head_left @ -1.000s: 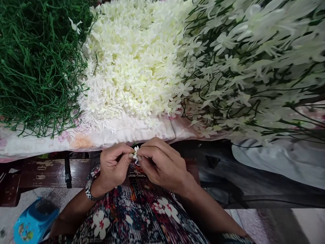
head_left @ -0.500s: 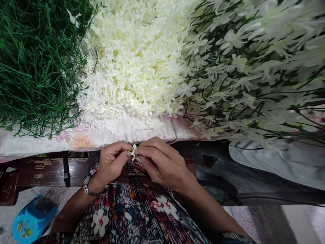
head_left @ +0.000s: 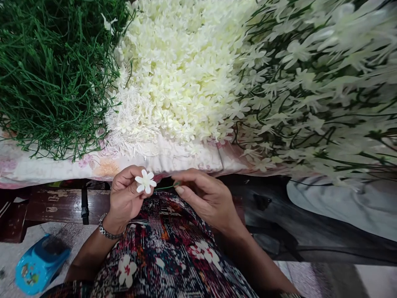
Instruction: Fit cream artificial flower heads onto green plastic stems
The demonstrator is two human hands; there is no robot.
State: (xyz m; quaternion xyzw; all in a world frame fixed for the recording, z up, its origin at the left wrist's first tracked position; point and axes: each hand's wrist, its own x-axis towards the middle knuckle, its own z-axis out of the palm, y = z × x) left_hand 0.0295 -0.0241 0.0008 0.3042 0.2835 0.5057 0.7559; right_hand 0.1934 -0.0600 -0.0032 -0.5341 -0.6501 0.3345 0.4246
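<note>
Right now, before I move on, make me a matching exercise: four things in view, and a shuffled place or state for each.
1. Single white flower
2. Thin green strand
3. Metal wristband
4. Heap of green stems

A. Around the left wrist
B. On the floral cloth, at the view's left
C. Facing the camera, in the left hand
D. Stretched toward the right hand, between its fingers

Pairs: 1-C, 2-D, 3-A, 4-B

1. Support surface: covered with floral-print cloth (head_left: 56, 167).
2. Directly on cloth, left to right: green stem pile (head_left: 58, 82); white thread-like clump (head_left: 132, 124); cream blossom heap (head_left: 192, 74); stemmed white flowers (head_left: 297, 103).
3. Floor (head_left: 76, 234): blue article (head_left: 40, 265).
</note>
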